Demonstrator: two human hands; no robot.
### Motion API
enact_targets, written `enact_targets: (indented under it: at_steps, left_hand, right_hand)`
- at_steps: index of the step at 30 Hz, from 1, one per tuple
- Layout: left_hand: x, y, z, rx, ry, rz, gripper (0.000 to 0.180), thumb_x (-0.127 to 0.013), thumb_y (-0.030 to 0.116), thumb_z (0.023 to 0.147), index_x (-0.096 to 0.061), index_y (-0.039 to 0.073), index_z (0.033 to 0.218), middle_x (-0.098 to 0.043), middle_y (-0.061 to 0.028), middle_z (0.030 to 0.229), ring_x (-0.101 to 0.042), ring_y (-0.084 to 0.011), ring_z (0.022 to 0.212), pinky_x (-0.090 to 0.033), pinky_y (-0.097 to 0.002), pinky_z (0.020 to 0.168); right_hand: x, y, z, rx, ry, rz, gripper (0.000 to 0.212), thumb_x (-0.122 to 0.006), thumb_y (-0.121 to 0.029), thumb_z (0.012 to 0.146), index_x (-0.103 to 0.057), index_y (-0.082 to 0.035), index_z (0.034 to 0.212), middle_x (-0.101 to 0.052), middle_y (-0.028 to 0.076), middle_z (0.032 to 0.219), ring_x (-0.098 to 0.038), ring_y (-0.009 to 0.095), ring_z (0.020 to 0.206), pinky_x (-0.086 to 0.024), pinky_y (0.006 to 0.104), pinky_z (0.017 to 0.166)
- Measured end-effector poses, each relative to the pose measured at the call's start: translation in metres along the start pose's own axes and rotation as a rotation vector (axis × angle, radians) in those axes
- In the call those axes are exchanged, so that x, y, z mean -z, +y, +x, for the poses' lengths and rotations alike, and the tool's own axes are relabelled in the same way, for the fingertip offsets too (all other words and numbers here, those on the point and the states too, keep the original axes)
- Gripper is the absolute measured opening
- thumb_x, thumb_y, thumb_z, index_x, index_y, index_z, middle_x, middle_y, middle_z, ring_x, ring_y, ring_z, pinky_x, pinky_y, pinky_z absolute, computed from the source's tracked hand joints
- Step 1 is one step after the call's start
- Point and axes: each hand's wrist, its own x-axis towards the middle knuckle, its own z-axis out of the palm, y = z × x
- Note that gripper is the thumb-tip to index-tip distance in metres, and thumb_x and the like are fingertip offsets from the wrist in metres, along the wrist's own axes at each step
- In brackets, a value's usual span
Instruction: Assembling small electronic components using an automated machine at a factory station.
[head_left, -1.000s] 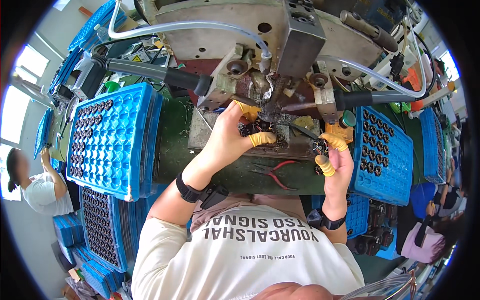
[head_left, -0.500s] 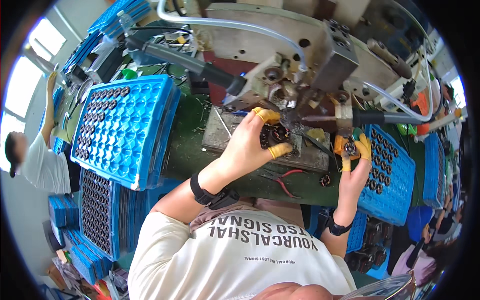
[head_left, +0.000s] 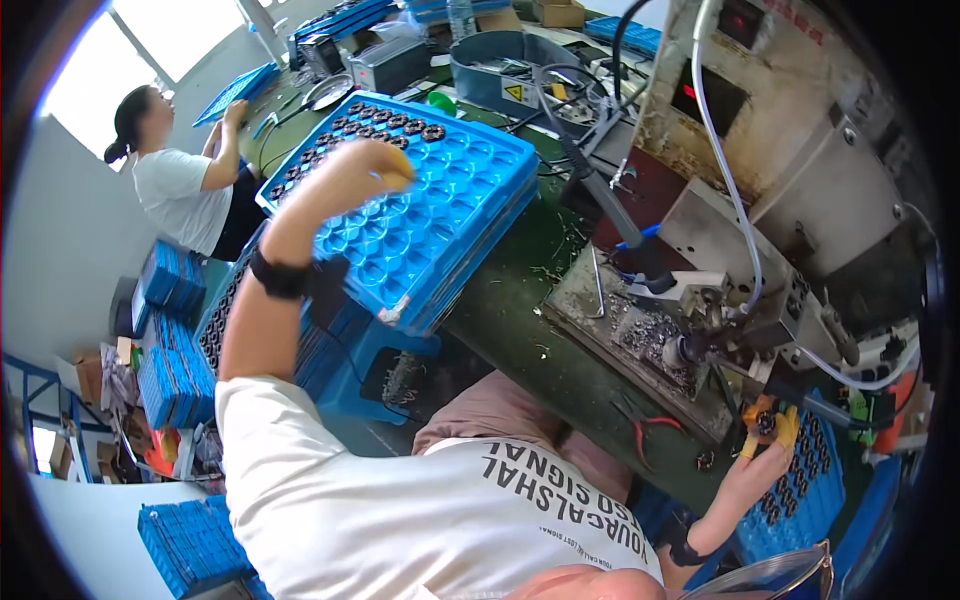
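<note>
Green workbench [head_left: 500, 320] carries blue tray [head_left: 465, 195]. Left hand [head_left: 355, 175] over tray, inside far edge; fingers curled, blurred, cannot tell if holding. Right hand [head_left: 765, 462] pinches round dark part [head_left: 766, 422] near second tray's [head_left: 772, 545] left edge, face toward camera, long axis too small to tell.

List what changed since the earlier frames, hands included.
The left hand left the machine and swung left, over the blue tray; whether it holds anything is unclear. The view turned left too. Unchanged: the right hand still holds a dark round part; red-handled pliers and a loose part lie on the table.
</note>
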Motion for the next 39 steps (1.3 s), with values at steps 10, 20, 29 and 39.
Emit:
enact_targets:
  at_steps: [10,20,29,39]
  left_hand:
    - [0.005,-0.231,0.032,0.151,0.059,-0.285,0.026,-0.070,0.005,0.076,-0.055,0.005,0.096,-0.047,0.0033,0.078,-0.047,-0.0079,0.071,-0.042,-0.0243,0.064]
    - [0.022,-0.228,0.046,0.129,0.156,0.153,0.028,-0.072,0.012,0.072,-0.062,0.000,0.095,-0.061,-0.0070,0.081,-0.057,-0.0191,0.075,-0.048,-0.0327,0.073]
    - [-0.013,-0.071,-0.021,0.036,0.427,-0.235,0.049,-0.064,0.007,0.088,-0.052,0.006,0.136,-0.059,-0.0078,0.121,-0.059,-0.0090,0.080,-0.045,-0.0200,0.065]
    - [-0.107,0.070,-0.058,-0.042,0.436,-0.575,0.052,-0.070,-0.004,0.078,-0.057,0.003,0.128,-0.060,-0.0056,0.114,-0.059,-0.0129,0.093,-0.049,-0.0243,0.075]
  right_hand:
    - [0.076,0.048,0.005,-0.475,0.202,0.346,0.035,-0.074,-0.009,0.081,-0.066,-0.005,0.115,-0.061,0.010,0.101,-0.059,0.022,0.094,-0.047,0.0346,0.085]
    - [0.088,0.141,-0.087,-0.819,0.019,0.070,0.033,-0.075,-0.008,0.079,-0.067,-0.003,0.111,-0.067,0.019,0.103,-0.067,0.031,0.093,-0.051,0.0374,0.081]
    - [0.073,0.145,-0.085,-0.664,-0.163,-0.052,0.054,-0.073,-0.013,0.082,-0.056,-0.007,0.133,-0.058,0.022,0.122,-0.054,0.039,0.114,-0.042,0.0439,0.098]
    - [0.040,0.004,-0.037,-0.228,0.436,0.153,0.045,-0.060,-0.016,0.094,-0.049,0.005,0.132,-0.056,0.021,0.126,-0.050,0.038,0.118,-0.036,0.0472,0.103]
